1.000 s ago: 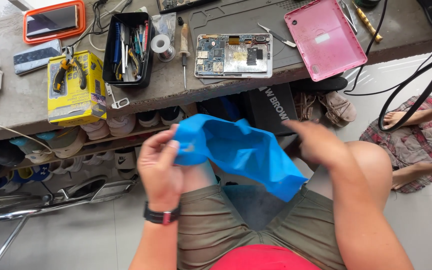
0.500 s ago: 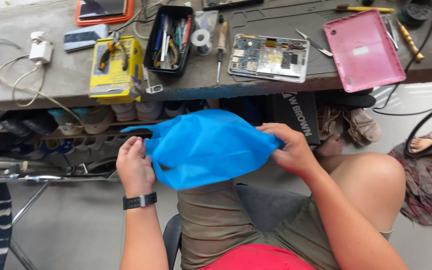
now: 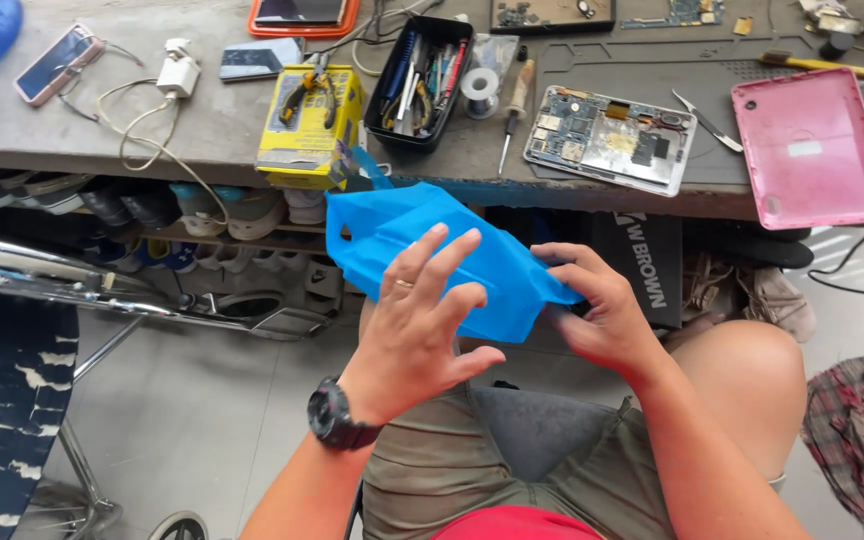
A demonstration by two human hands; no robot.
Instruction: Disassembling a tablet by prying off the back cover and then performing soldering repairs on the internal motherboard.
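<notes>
Blue plastic bag (image 3: 422, 250) is in front of you, above your lap, below the counter (image 3: 202, 130) edge. Your left hand (image 3: 422, 320) lies flat on it, fingers spread; right hand (image 3: 602, 310) pinches its right end. Bag's partly flattened, still creased w/ handles loose, not folded yet.

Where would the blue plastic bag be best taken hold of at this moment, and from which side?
Probably the free upper-left corner of the blue plastic bag, approached from the left. The left hand lies flat over its middle and the right hand pinches its right end, so only that corner, with its handle cut-out, stands clear.
</notes>
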